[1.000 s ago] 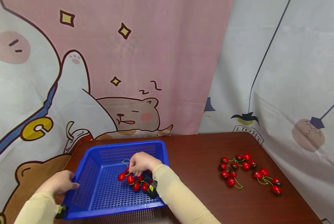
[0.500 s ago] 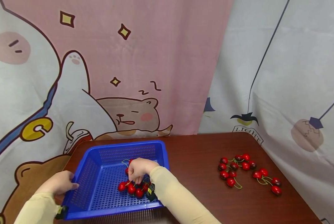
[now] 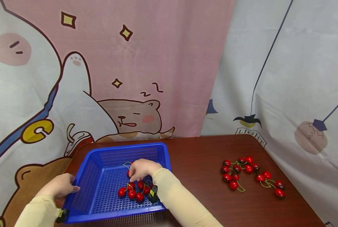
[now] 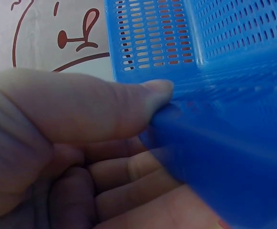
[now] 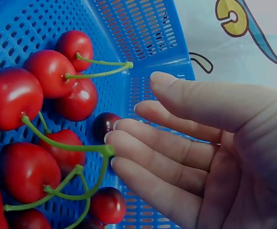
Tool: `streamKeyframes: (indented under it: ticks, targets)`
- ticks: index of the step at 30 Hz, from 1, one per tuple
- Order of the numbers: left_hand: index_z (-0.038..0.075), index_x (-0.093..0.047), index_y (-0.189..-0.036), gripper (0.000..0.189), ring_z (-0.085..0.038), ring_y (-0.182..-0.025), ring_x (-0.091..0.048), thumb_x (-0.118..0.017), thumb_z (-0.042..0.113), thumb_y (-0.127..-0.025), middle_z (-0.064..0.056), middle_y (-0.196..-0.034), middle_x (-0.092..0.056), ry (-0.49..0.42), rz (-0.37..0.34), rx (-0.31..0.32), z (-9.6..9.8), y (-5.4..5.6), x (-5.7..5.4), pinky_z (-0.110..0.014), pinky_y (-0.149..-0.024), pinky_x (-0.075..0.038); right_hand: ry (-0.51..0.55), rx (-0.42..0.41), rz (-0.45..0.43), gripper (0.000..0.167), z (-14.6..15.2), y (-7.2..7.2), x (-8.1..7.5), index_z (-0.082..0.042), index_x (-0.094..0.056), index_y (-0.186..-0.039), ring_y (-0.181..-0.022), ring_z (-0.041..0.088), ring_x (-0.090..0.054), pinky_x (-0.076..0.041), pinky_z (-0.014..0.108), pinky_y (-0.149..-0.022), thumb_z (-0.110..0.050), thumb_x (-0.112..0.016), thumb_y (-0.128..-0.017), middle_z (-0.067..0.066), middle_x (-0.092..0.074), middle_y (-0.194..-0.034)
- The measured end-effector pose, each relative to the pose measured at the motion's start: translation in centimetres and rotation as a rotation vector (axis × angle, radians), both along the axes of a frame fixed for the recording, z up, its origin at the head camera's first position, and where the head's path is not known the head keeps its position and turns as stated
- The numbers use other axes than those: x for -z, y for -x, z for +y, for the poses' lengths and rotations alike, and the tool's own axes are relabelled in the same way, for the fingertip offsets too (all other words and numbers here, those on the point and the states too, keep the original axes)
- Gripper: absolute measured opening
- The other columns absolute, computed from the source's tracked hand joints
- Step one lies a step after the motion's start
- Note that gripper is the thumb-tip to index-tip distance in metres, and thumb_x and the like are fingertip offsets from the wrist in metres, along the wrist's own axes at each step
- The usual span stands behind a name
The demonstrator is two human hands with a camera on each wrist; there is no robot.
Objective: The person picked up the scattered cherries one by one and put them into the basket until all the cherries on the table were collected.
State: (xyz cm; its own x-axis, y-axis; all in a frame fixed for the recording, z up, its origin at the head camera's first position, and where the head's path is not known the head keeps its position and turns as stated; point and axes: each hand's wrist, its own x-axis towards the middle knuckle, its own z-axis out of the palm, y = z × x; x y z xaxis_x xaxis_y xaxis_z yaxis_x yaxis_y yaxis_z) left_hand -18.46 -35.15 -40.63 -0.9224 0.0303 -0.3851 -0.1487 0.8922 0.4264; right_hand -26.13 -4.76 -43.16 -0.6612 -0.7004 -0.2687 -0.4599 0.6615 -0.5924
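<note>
A blue perforated plastic basket (image 3: 106,186) stands on the left part of the table. My left hand (image 3: 58,185) holds its left rim; in the left wrist view the thumb (image 4: 128,107) lies on the rim (image 4: 176,121) with the fingers underneath. Over the basket's right half, my right hand (image 3: 143,168) hovers beside red cherries (image 3: 131,194) with green stems. The right wrist view shows that hand's fingers (image 5: 162,167) loosely extended, thumb apart, nothing held. Its fingertips are close to the joined stems (image 5: 107,150); whether they touch cannot be told. More cherries are partly hidden behind the right hand.
Several loose cherries (image 3: 237,168) lie in a cluster on the right side of the brown table (image 3: 197,176), with a smaller group (image 3: 268,181) beside them. A patterned curtain (image 3: 180,69) hangs right behind the table.
The right hand moved toward the basket's near side, then drew back slightly. Cherries by its fingers shifted toward the near side and now lie apart from the hand. The left hand stayed put.
</note>
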Motion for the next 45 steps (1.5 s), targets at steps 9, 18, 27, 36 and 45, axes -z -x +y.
streamKeyframes:
  ticks: [9,18,27,36,45]
  targets:
    - [-0.022,-0.055,-0.103,0.035,-0.029,-0.074,-0.067,-0.069,0.007,-0.089,-0.015,-0.081,-0.066,-0.003,-0.001,0.005,-0.3,0.1,0.1,-0.048,-0.068,-0.057,0.036,-0.062,0.129,0.030,0.7,0.4,-1.7,-0.013,-0.072,-0.116,-0.090,0.003,-0.062,-0.050,0.020,-0.082,-0.029,-0.073,-0.090,-0.007,-0.070,-0.103]
    - [-0.023,-0.055,-0.103,0.034,-0.030,-0.074,-0.067,-0.069,0.005,-0.089,-0.015,-0.081,-0.066,-0.013,-0.004,0.002,-0.1,0.0,0.0,-0.049,-0.068,-0.057,0.127,-0.078,0.132,0.043,2.0,0.0,-4.8,-0.014,-0.062,-0.132,-0.107,0.004,-0.061,-0.048,0.021,-0.091,-0.034,-0.068,-0.094,-0.003,-0.067,-0.121]
    - [-0.025,-0.053,-0.105,0.035,-0.031,-0.074,-0.068,-0.067,0.004,-0.090,-0.017,-0.083,-0.067,-0.036,-0.022,-0.021,-0.1,0.2,0.2,-0.049,-0.067,-0.058,0.155,-0.055,0.187,0.058,4.5,-1.5,-8.0,-0.018,-0.049,-0.147,-0.129,0.009,-0.050,-0.039,0.025,-0.106,-0.041,-0.064,-0.095,-0.002,-0.054,-0.143]
    - [-0.023,-0.055,-0.101,0.031,-0.030,-0.072,-0.067,-0.067,0.003,-0.089,-0.015,-0.080,-0.066,-0.019,-0.004,-0.005,-0.3,0.1,0.4,-0.048,-0.066,-0.057,0.214,-0.078,0.290,0.066,8.4,-2.2,-9.2,-0.014,-0.038,-0.153,-0.140,0.016,-0.038,-0.030,0.030,-0.114,-0.038,-0.063,-0.096,0.002,-0.041,-0.154]
    - [-0.022,-0.056,-0.099,0.031,-0.028,-0.071,-0.066,-0.069,0.004,-0.088,-0.014,-0.079,-0.065,0.015,0.028,0.025,-0.4,0.0,0.4,-0.048,-0.067,-0.057,0.293,0.028,0.312,0.075,13.2,-2.8,-8.1,-0.010,-0.031,-0.155,-0.144,0.027,-0.030,-0.027,0.045,-0.116,-0.037,-0.065,-0.094,0.010,-0.033,-0.158]
